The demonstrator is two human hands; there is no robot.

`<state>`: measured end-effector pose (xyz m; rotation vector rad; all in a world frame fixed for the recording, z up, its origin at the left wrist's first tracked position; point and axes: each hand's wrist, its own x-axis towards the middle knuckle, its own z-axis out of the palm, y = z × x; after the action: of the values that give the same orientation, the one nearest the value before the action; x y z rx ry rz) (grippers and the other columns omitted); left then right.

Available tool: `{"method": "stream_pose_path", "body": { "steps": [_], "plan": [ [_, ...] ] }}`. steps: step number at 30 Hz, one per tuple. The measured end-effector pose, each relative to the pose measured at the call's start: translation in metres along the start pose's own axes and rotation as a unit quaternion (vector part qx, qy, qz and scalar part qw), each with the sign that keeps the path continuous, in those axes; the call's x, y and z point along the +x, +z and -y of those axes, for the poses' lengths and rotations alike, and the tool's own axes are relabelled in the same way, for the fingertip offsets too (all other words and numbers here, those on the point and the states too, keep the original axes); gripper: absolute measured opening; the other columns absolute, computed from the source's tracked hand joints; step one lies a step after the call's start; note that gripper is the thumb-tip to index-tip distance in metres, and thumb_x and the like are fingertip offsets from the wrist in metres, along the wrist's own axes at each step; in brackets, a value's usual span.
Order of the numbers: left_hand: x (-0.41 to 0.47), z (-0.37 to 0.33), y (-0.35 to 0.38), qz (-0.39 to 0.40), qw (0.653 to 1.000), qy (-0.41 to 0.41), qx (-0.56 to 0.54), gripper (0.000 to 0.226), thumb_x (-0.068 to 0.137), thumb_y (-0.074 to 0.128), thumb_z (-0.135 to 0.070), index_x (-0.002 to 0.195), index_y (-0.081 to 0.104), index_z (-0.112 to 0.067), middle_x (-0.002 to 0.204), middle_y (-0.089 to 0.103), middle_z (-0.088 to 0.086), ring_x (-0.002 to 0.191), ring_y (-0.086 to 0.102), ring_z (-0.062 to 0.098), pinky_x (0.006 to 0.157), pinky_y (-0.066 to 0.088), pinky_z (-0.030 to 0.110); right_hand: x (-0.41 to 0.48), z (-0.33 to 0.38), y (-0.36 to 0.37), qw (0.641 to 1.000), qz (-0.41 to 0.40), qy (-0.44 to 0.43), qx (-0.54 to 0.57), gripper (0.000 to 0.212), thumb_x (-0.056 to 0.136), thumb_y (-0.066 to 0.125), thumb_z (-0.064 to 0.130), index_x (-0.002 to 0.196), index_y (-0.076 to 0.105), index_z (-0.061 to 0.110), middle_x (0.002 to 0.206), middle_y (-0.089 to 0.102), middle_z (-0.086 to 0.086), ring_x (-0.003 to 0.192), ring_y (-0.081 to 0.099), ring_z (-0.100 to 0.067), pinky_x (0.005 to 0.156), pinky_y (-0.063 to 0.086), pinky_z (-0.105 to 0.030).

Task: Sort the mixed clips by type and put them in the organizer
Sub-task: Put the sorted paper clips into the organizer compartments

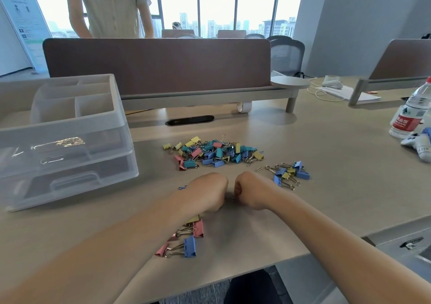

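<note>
Just past the left hand (207, 194) and right hand (250, 190) lies the clip pile (213, 151); grip contents hidden.

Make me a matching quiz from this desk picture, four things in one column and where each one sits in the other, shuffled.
Things:
1 organizer
2 water bottle
3 mixed clip pile
4 pink and blue clips

Places:
A nearest the front edge of the table
B far right of the table
C left side of the table
D centre of the table

Pairs: 1-C, 2-B, 3-D, 4-A
</note>
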<state>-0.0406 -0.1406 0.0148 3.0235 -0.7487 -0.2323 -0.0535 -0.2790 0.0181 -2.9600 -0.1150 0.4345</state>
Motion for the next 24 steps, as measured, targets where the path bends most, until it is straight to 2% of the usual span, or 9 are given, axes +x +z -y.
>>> {"method": "stream_pose_path", "body": {
  "steps": [7, 10, 15, 19, 22, 24],
  "plan": [
    [0.003, -0.002, -0.004, 0.041, 0.999, -0.019, -0.02, 0.015, 0.092, 0.056, -0.012, 0.077, 0.059, -0.011, 0.067, 0.048, 0.006, 0.065, 0.047, 0.023, 0.054, 0.037, 0.031, 0.006, 0.003, -0.001, 0.999, 0.023, 0.002, -0.024, 0.021, 0.094, 0.055, 0.016, 0.11, 0.067, 0.008, 0.1, 0.068, -0.012, 0.091, 0.066, -0.03, 0.076, 0.056, -0.036],
    [0.003, -0.001, -0.003, 0.049, 0.998, -0.019, -0.028, 0.012, 0.094, 0.054, -0.015, 0.085, 0.062, -0.011, 0.072, 0.051, 0.006, 0.07, 0.051, 0.023, 0.059, 0.04, 0.033, 0.004, 0.005, -0.004, 0.999, 0.031, 0.0, -0.019, 0.023, 0.095, 0.055, 0.018, 0.112, 0.065, 0.007, 0.102, 0.067, -0.012, 0.092, 0.065, -0.03, 0.078, 0.054, -0.036],
    [-0.003, 0.0, -0.002, 0.041, 0.998, -0.009, -0.039, 0.017, 0.096, 0.052, -0.019, 0.085, 0.062, -0.009, 0.074, 0.051, 0.008, 0.071, 0.05, 0.024, 0.058, 0.038, 0.033, -0.001, 0.006, -0.004, 0.999, 0.032, -0.01, -0.031, 0.025, 0.096, 0.055, 0.023, 0.113, 0.064, 0.007, 0.102, 0.066, -0.012, 0.084, 0.061, -0.029, 0.071, 0.05, -0.035],
    [-0.005, 0.003, -0.003, 0.038, 0.998, -0.007, -0.05, 0.012, 0.093, 0.053, -0.013, 0.089, 0.063, -0.01, 0.08, 0.056, 0.009, 0.075, 0.054, 0.025, 0.059, 0.04, 0.032, -0.007, 0.007, -0.004, 0.999, 0.032, -0.009, -0.023, 0.022, 0.095, 0.052, 0.02, 0.106, 0.067, 0.007, 0.095, 0.066, -0.01, 0.075, 0.056, -0.026, 0.062, 0.046, -0.031],
    [-0.006, 0.008, -0.007, 0.031, 0.995, -0.01, -0.09, 0.018, 0.092, 0.052, -0.011, 0.09, 0.069, -0.005, 0.087, 0.065, 0.014, 0.082, 0.063, 0.03, 0.066, 0.051, 0.041, -0.013, 0.006, -0.004, 1.0, 0.023, -0.016, -0.009, 0.023, 0.093, 0.053, 0.022, 0.104, 0.07, 0.011, 0.101, 0.068, -0.008, 0.086, 0.063, -0.027, 0.074, 0.055, -0.035],
    [-0.007, 0.014, -0.009, 0.025, 0.991, -0.015, -0.128, 0.021, 0.092, 0.051, -0.01, 0.081, 0.068, -0.004, 0.082, 0.067, 0.016, 0.075, 0.065, 0.031, 0.065, 0.054, 0.042, -0.014, 0.001, -0.005, 1.0, 0.005, -0.022, 0.016, 0.02, 0.092, 0.057, 0.024, 0.1, 0.071, 0.014, 0.101, 0.068, -0.005, 0.091, 0.064, -0.026, 0.08, 0.056, -0.036]
  ]
}}
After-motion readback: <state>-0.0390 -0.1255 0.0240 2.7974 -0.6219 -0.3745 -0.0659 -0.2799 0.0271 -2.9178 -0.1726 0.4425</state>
